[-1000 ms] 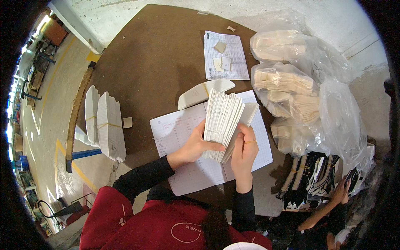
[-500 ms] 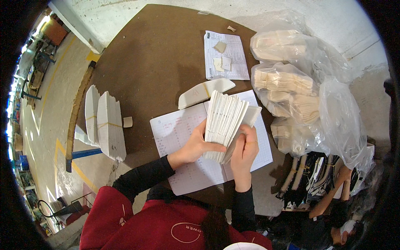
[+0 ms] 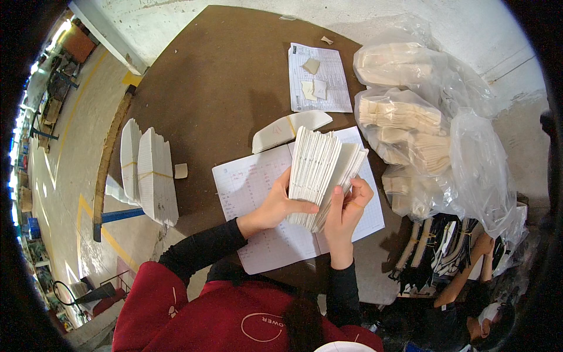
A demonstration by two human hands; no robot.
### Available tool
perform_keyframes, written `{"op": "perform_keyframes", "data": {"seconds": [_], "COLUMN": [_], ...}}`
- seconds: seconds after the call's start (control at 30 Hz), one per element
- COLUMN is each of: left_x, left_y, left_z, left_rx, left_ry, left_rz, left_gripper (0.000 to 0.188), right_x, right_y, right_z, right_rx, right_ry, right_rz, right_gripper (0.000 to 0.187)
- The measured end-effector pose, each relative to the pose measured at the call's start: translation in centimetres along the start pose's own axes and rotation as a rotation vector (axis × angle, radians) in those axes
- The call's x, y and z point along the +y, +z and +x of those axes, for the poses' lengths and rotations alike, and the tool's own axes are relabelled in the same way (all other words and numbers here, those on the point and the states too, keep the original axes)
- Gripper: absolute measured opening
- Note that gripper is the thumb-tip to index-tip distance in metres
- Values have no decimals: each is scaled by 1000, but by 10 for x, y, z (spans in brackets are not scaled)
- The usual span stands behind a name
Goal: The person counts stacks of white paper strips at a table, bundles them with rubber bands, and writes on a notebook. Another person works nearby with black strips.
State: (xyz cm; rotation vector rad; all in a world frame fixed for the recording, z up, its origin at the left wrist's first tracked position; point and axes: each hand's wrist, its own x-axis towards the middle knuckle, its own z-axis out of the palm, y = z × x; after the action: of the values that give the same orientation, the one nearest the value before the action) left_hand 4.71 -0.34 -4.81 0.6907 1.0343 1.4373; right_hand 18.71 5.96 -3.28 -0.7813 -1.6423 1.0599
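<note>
at a brown, wide tabletop (image 3: 205, 76), a person in a dark red top (image 3: 234, 311) with black sleeves is holding a thick, fanned stack of thin white flat pieces (image 3: 314, 176) over an open, grid-ruled white notebook (image 3: 366, 220), while i am watching remotely through the head camera. the left hand (image 3: 274, 202) is gripping the stack from its left side, thumb lying across the lower front. the right hand (image 3: 346, 211) is curling narrowly about the right edge, thumb and bent fingers holding the parted leaves; how many it is pinching, i cannot quite tell from here.

just beyond the notebook, a white, curved-edged bundle with a yellow band (image 3: 287, 132) is lying on the tabletop. farther off, a printed white paper sheet (image 3: 337, 64) is bearing small pale scraps (image 3: 311, 66). at left, white stacks bound with yellow bands (image 3: 155, 185) are sitting near the table's edge, a small cream scrap (image 3: 180, 171) lying just beside them. at right, clear plastic bags (image 3: 475, 164) are holding bundled cream pieces (image 3: 402, 114); below, a co-worker's hand (image 3: 484, 245) is hovering near black-and-beige strips (image 3: 419, 249).
</note>
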Motion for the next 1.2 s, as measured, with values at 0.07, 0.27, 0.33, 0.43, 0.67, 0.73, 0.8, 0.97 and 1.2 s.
{"op": "perform_keyframes", "data": {"seconds": [0.07,0.27,0.33,0.43,0.67,0.73,0.8,0.97,1.2], "left_x": [0,0,0,2,0,-1,-1,0,-1], "left_y": [1,1,1,1,1,1,-1,-1,0], "left_z": [0,-1,-1,-1,-1,-2,-2,-1,-2], "left_rx": [1,-2,-9,-11,-6,-4,-9,-24,-13], "left_ry": [1,15,10,21,37,17,-10,18,7], "left_rz": [-2,10,10,38,72,65,53,65,67], "left_gripper": [95,95,95,96,97,96,95,93,93], "right_x": [1,-9,-11,-8,-9,-13,-15,-16,-3], "right_y": [-1,-7,-7,-7,-5,-8,-5,-5,2], "right_z": [-1,7,8,5,7,9,8,7,6], "right_rx": [11,-74,-68,-47,2,-63,-42,-39,96], "right_ry": [3,-34,-21,3,-27,-32,-53,-21,-125], "right_rz": [-34,-230,-207,-193,-191,-274,-251,-255,-76], "right_gripper": [23,14,15,16,17,20,24,27,19]}}
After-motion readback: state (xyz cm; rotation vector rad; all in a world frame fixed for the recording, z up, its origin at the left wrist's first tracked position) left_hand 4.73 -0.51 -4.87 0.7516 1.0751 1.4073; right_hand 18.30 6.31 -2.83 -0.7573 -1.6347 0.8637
